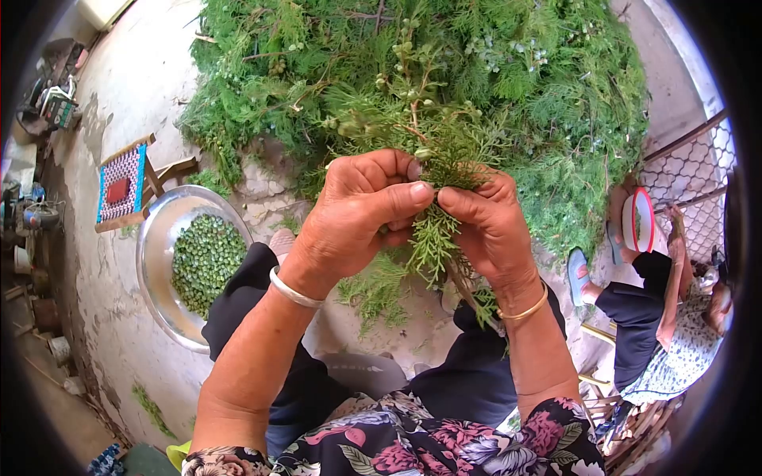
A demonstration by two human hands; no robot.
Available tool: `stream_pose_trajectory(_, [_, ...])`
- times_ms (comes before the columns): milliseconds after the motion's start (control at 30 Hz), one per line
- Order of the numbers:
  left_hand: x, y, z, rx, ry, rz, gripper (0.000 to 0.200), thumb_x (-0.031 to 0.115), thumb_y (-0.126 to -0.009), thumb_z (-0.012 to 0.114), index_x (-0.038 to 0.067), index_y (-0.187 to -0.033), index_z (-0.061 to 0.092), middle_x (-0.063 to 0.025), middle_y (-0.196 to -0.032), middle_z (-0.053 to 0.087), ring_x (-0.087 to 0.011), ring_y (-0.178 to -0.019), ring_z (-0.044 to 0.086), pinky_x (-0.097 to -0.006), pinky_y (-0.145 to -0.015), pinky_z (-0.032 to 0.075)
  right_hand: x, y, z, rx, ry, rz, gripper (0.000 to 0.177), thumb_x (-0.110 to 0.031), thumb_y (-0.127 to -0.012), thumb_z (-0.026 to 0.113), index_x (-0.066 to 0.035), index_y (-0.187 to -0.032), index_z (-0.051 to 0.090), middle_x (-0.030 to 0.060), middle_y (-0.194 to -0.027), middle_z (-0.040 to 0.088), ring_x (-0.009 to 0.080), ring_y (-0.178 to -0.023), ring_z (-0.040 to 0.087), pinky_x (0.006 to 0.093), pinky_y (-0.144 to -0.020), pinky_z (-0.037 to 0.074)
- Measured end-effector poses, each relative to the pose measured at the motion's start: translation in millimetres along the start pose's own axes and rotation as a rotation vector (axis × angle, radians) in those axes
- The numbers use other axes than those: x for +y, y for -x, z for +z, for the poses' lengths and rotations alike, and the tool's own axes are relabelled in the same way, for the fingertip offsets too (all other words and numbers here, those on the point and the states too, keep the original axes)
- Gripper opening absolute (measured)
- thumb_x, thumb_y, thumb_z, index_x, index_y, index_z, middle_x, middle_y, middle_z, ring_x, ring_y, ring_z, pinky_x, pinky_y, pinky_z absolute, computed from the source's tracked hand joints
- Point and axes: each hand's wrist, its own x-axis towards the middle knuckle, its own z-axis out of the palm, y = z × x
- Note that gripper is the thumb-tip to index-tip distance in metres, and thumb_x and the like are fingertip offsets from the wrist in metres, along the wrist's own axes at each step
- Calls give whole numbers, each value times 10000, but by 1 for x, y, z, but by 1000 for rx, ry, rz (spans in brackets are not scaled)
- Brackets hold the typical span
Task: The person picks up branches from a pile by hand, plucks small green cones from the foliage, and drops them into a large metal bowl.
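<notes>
In the head view, a leafy conifer branch (432, 238) with small green cones is held up in front of my chest. My left hand (369, 198) is closed on it, thumb and fingers pinched together close to a green cone (425, 153). My right hand (488, 218) also pinches the branch, its thumb almost touching my left thumb. Its stem hangs down past my right wrist. To the left on the floor, a metal basin (159, 289) holds a heap of picked green cones (208, 262).
A large pile of cut conifer branches (508, 87) covers the ground ahead. A small woven stool (123, 186) stands beyond the basin. At the right, another person (651, 317) sits with a red-rimmed white bowl (644, 222), near a wire mesh fence (698, 166).
</notes>
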Motion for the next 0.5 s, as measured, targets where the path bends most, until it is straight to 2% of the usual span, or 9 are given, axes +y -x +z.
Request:
stream_pose_trajectory(133, [4, 0, -3, -52, 182, -100, 184, 91, -791, 661, -27, -868, 542, -10, -625, 502, -68, -500, 434, -200, -410, 339, -5, 0, -3, -56, -65, 40, 239, -3, -805, 606, 17, -1043, 617, 65, -987, 645, 117, -867, 590, 271, -790, 472])
stream_pose_trajectory(200, [4, 0, -2, -88, 223, -119, 190, 82, -789, 659, -32, -879, 535, -24, -639, 515, -71, -503, 442, -200, -411, 340, -9, 1, -6, -57, -209, 142, 246, -5, -801, 610, 20, -1046, 614, 72, -993, 645, 122, -868, 592, 272, -799, 469])
stream_pose_trajectory(300, [-3, -3, -2, -61, -3, 38, 201, 50, -777, 654, -53, -907, 541, -62, -720, 573, -65, -526, 468, -193, -427, 356, -11, 1, -3, -34, -112, 110, 241, -10, -798, 610, 22, -1036, 616, 63, -966, 649, 118, -848, 594, 267, -780, 471])
stream_pose_trajectory(333, [-5, -3, 1, -59, -1, 38, 201, 50, -777, 654, -53, -907, 541, -62, -720, 573, -65, -526, 468, -193, -427, 356, -9, 0, -4, -33, -111, 113, 241, -10, -798, 610, 22, -1036, 616, 63, -966, 649, 118, -848, 594, 267, -780, 471])
stream_pose_trajectory(400, [-7, -4, 9, 116, 50, 82, 203, 41, -773, 656, -68, -912, 557, -40, -701, 570, -53, -529, 460, -191, -429, 356, -4, -1, -6, -30, -4, 81, 232, -2, -794, 596, 21, -1024, 619, 54, -944, 649, 112, -831, 594, 265, -752, 476])
stream_pose_trajectory(500, [-3, -3, 5, 93, -112, 63, 228, 27, -769, 657, -74, -946, 555, -18, -690, 562, -43, -542, 463, -189, -432, 357, -8, -2, -4, -5, 58, 79, 229, 11, -789, 580, 21, -1013, 621, 48, -929, 647, 107, -812, 594, 260, -730, 479])
